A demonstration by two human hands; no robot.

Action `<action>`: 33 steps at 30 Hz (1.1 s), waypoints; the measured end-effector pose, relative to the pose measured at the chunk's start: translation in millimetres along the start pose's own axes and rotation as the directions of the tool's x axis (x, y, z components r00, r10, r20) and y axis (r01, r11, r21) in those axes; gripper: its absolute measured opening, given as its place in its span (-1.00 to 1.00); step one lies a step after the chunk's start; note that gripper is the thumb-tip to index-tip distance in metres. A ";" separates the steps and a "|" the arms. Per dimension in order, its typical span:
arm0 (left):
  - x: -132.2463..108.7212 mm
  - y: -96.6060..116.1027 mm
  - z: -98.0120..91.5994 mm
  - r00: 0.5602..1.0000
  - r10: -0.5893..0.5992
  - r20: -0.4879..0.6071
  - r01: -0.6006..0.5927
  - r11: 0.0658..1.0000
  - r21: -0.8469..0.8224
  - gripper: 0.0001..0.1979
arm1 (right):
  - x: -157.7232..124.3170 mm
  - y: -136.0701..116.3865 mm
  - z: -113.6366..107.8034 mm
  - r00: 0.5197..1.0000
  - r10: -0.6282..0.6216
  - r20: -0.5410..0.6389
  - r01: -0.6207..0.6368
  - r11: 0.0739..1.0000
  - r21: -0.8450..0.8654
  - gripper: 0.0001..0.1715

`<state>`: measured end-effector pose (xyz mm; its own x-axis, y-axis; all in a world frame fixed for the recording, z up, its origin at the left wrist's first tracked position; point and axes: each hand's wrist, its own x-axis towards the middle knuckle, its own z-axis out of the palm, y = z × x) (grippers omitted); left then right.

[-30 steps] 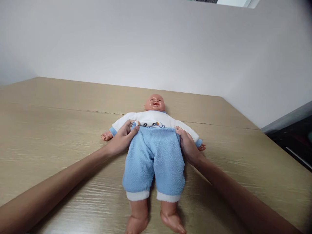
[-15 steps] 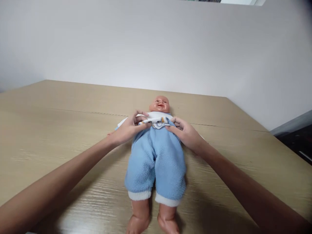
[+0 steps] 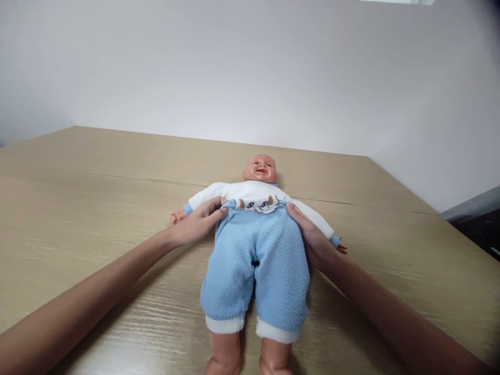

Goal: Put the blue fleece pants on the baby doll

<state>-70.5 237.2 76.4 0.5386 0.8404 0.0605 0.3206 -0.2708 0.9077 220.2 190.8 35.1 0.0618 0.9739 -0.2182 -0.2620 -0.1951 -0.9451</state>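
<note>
I am gripping the trousers' (image 3: pixel 258 271) waistband with left hand (image 3: pixel 195 225) and right hand (image 3: pixel 312 239); trousers are sitting waist-high on the doll (image 3: pixel 261 169).

Fuzzy blue fleece trousers (image 3: pixel 258 265), glossy plastic doll (image 3: pixel 260 168), matt wood-grain table (image 3: pixel 78 208)

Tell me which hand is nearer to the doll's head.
Left, narrowly. The left hand grips the waistband of the blue trousers below-left of the doll's head; the right hand sits lower on the opposite hip.
</note>
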 end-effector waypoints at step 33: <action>-21.7 -22.0 -11.6 0.980 0.051 0.191 -0.027 0.992 -0.126 -0.71 | -31.8 -11.3 -62.0 0.893 -0.127 0.432 0.371 0.750 -0.547 -0.39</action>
<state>-98.2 230.4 60.0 0.6932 0.7203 0.0265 0.2052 -0.2324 0.9507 280.9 154.8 37.7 -0.3278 0.9443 0.0301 0.3529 0.1519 -0.9232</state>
